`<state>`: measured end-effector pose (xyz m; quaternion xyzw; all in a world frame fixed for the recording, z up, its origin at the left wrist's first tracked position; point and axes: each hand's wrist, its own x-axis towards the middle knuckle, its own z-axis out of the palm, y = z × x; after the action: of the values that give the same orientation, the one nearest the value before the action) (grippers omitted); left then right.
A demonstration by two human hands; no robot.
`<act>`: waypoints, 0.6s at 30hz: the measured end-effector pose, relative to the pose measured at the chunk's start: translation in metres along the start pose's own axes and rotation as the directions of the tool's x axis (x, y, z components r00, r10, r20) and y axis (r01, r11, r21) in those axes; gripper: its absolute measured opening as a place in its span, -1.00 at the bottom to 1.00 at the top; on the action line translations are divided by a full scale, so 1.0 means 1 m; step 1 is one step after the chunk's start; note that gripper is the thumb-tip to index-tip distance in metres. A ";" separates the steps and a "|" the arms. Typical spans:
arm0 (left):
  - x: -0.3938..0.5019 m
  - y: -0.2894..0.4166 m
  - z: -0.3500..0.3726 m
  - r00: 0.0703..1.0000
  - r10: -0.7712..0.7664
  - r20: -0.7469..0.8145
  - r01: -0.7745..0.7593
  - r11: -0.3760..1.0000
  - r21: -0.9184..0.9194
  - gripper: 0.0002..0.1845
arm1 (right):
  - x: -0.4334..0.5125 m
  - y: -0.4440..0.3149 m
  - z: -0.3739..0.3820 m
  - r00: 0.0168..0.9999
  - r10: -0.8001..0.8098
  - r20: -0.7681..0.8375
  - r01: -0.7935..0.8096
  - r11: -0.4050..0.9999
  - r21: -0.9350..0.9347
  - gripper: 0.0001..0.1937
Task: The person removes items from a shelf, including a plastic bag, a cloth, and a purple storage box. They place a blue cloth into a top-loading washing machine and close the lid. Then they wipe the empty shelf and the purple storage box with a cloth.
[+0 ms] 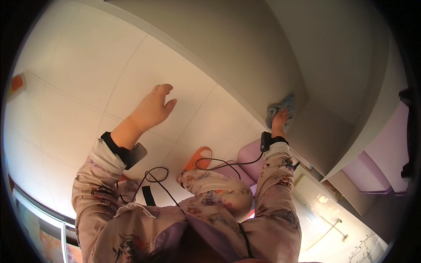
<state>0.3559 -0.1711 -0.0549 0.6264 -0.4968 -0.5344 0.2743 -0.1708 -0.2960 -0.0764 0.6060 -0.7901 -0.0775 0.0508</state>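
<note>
My right hand [280,117] rests on a crumpled blue-grey cloth [271,113] and presses it against a grey-beige panel [240,56] of a piece of furniture. Its fingers are spread over the cloth, close to the inner corner where the panel meets another surface. Over the pale tiled floor [82,72], my left hand [151,107] hangs with nothing in it, thumb and fingers apart. Black straps with small devices circle both wrists.
Purple padded or panelled pieces [251,157] stand below my right forearm. A black cable [241,163] loops from the right wrist device. An orange slipper [195,157] is on my foot. Far left lies an orange-and-white object [18,83]; a light-framed glass panel [42,217] stands lower left.
</note>
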 end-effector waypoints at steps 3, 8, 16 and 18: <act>0.000 -0.013 -0.005 0.999 -0.023 -0.049 0.024 0.999 0.036 -0.61 | 0.003 -0.063 -0.021 0.983 -0.084 0.162 0.156 0.850 -0.502 -0.57; -0.010 -0.014 -0.003 0.999 -0.046 -0.013 0.047 0.996 0.075 -0.62 | -0.017 -0.298 -0.061 0.768 -0.580 -0.273 0.601 0.799 -0.008 -0.40; -0.008 0.011 0.005 0.996 -0.085 -0.001 0.084 0.977 0.198 -0.61 | -0.015 -0.290 -0.062 0.648 -0.685 -0.334 0.753 0.643 0.143 -0.48; -0.010 0.012 0.007 0.988 -0.154 0.013 0.148 0.967 0.207 -0.61 | 0.024 -0.204 -0.039 0.691 -0.664 -0.285 0.691 0.723 -0.008 -0.45</act>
<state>0.3460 -0.1649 -0.0429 0.6795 -0.5040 -0.5087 0.1596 0.0232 -0.3733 -0.0756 0.8609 -0.4989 0.0315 0.0945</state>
